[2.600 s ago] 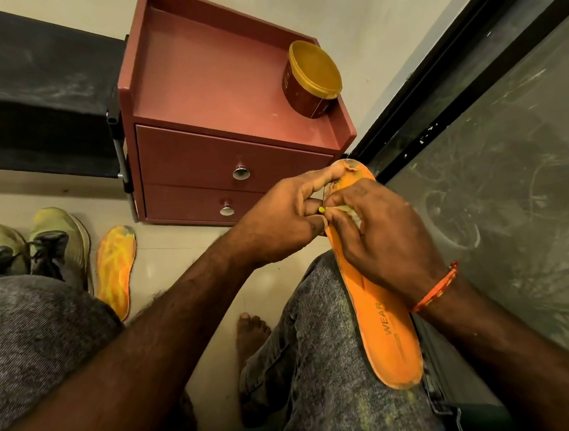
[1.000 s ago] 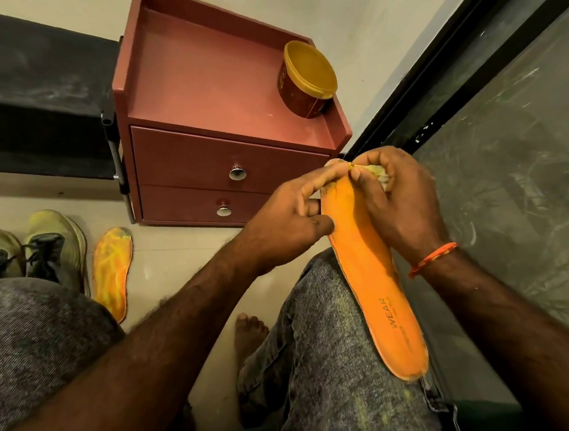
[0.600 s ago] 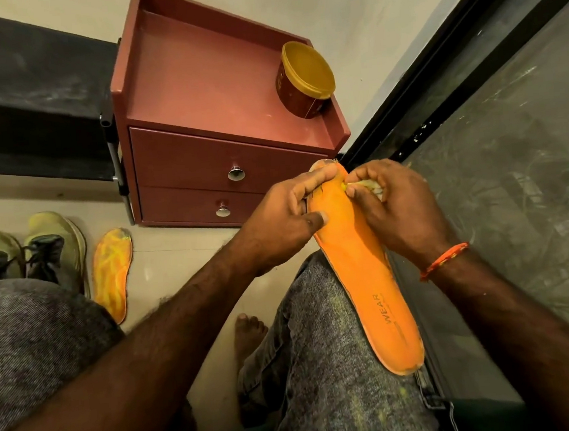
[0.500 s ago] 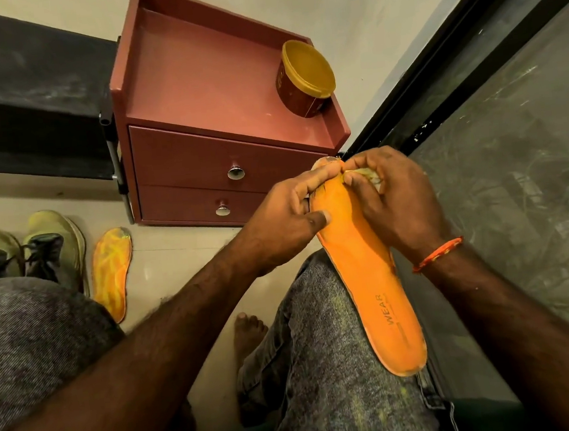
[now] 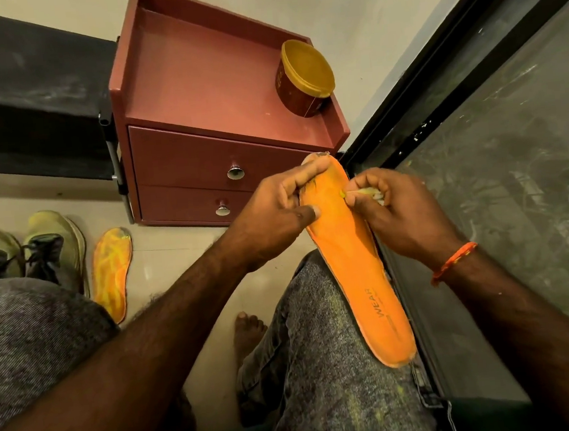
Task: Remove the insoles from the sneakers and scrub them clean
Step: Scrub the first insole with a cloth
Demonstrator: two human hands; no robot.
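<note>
- Left hand [image 5: 276, 212] grips the orange insole [image 5: 352, 261] toe, bracing it on my knee.
- Right hand [image 5: 399, 212] pinches a small brush [image 5: 365, 192] against it, scrubbing.

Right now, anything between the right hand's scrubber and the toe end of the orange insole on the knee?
Nothing visible. The right hand grips a small yellowish scrubber at the right edge of the orange insole, near the toe. The left hand holds the opposite edge, thumb on top, clear of that spot.
</note>
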